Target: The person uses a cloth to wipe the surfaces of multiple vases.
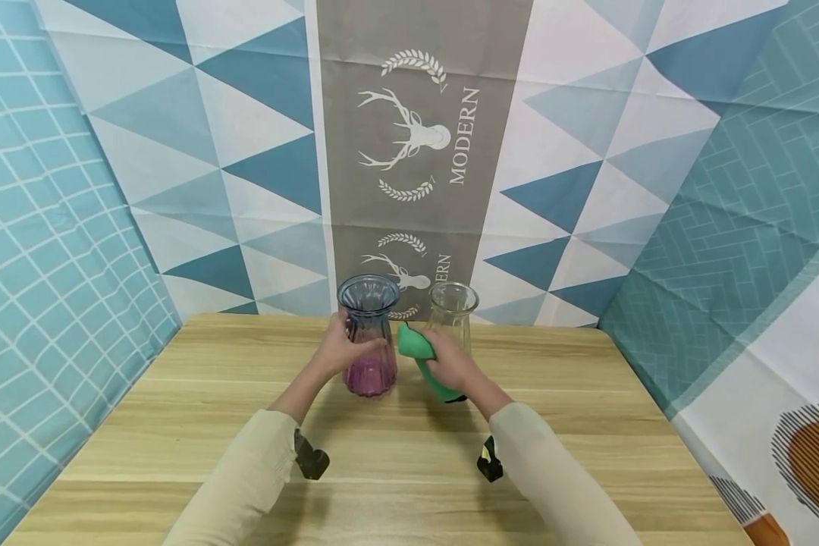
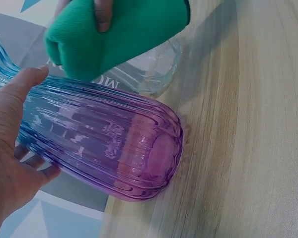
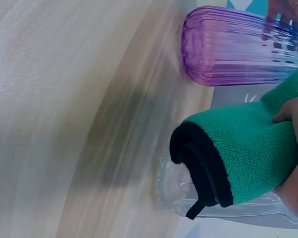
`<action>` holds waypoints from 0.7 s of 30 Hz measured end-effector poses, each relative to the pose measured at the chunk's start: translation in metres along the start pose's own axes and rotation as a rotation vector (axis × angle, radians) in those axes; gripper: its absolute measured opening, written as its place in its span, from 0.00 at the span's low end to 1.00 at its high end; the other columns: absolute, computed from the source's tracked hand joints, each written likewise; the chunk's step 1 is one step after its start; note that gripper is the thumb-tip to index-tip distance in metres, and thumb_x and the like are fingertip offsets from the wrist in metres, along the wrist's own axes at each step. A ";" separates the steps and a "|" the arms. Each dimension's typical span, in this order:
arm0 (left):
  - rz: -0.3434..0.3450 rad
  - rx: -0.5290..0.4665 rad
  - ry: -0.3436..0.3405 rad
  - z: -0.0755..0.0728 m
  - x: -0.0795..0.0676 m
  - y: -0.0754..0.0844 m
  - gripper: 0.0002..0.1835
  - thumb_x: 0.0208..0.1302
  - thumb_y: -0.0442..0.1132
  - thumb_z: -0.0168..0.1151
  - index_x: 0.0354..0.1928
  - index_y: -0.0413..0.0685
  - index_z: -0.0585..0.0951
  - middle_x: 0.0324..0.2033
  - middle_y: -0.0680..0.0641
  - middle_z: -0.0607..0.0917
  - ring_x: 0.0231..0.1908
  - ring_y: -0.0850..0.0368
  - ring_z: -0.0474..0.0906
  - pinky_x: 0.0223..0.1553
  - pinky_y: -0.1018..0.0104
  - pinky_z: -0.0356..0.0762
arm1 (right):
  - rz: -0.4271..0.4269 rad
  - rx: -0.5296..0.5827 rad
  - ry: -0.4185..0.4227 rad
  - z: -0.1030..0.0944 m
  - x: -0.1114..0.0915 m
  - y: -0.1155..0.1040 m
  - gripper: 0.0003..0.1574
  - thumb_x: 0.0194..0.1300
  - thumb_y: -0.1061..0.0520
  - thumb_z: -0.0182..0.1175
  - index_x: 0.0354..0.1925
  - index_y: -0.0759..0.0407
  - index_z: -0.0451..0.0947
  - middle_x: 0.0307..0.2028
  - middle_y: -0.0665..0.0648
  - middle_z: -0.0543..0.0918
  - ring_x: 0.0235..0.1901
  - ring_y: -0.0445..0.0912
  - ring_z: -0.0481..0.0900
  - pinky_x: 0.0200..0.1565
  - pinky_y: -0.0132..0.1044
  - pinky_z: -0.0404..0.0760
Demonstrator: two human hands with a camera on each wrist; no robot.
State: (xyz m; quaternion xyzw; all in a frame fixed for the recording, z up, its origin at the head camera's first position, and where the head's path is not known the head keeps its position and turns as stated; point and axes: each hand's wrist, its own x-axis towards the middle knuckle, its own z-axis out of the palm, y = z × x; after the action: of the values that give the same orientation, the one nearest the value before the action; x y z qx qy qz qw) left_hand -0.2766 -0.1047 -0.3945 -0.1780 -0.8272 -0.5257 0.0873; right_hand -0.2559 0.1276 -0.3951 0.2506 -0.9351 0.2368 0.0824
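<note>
A ribbed glass vase [image 1: 371, 371], blue at its flared rim and pink-purple at its base, stands upright near the back of the table. My left hand [image 1: 341, 350] holds it from the left, thumb across the front and fingers round the far side, as the left wrist view of the vase [image 2: 104, 134] shows. In my right hand [image 1: 450, 362] is a folded green cloth [image 3: 238, 148] with black edging, gripped in the middle. The cloth is beside the purple vase and in front of a clear glass vase [image 1: 454, 299], hiding part of it.
The wooden table [image 1: 396, 470] reaches back to a patterned wall covering [image 1: 259, 152] right behind the vases. Blue tiled covering [image 1: 34, 227] lines the left side, and a teal sheet [image 1: 737, 250] hangs at the right. Black straps with mounts [image 1: 312, 457] are at both wrists.
</note>
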 end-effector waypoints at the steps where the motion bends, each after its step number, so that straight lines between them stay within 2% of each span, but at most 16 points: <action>1: -0.015 0.013 0.006 0.000 -0.001 0.000 0.42 0.46 0.43 0.74 0.61 0.37 0.62 0.55 0.34 0.68 0.59 0.39 0.68 0.64 0.47 0.66 | -0.001 0.007 0.018 -0.001 0.001 0.000 0.40 0.57 0.69 0.54 0.67 0.53 0.61 0.57 0.60 0.75 0.55 0.54 0.74 0.54 0.50 0.76; 8: -0.065 0.052 0.003 -0.002 -0.002 0.001 0.44 0.48 0.43 0.72 0.65 0.39 0.59 0.56 0.32 0.65 0.60 0.37 0.66 0.64 0.45 0.65 | 0.015 0.045 0.099 -0.006 0.007 -0.008 0.41 0.57 0.70 0.53 0.68 0.51 0.60 0.59 0.63 0.72 0.56 0.56 0.72 0.51 0.54 0.76; 13: -0.032 0.064 0.000 -0.003 -0.002 0.001 0.43 0.48 0.40 0.71 0.65 0.40 0.60 0.57 0.32 0.68 0.60 0.38 0.67 0.64 0.45 0.65 | 0.043 0.039 0.107 -0.010 0.009 -0.014 0.42 0.58 0.69 0.54 0.68 0.49 0.59 0.61 0.62 0.70 0.55 0.55 0.73 0.50 0.53 0.77; 17: 0.023 0.004 -0.006 -0.003 -0.002 0.001 0.43 0.48 0.35 0.71 0.65 0.40 0.59 0.58 0.34 0.70 0.61 0.39 0.68 0.65 0.47 0.64 | 0.055 0.044 0.112 -0.012 0.009 -0.018 0.41 0.59 0.67 0.54 0.68 0.47 0.59 0.61 0.61 0.70 0.54 0.55 0.74 0.49 0.53 0.77; 21: 0.010 -0.027 -0.018 -0.003 -0.002 0.002 0.46 0.48 0.33 0.69 0.68 0.41 0.55 0.61 0.34 0.69 0.63 0.39 0.65 0.66 0.47 0.63 | 0.051 0.044 0.126 -0.013 0.010 -0.020 0.40 0.59 0.66 0.54 0.68 0.48 0.60 0.60 0.61 0.71 0.54 0.55 0.74 0.49 0.53 0.77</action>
State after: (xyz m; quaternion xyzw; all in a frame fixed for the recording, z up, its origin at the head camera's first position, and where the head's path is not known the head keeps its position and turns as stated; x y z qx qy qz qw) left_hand -0.2743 -0.1077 -0.3924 -0.1881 -0.8199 -0.5347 0.0804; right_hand -0.2537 0.1139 -0.3731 0.2129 -0.9287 0.2747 0.1294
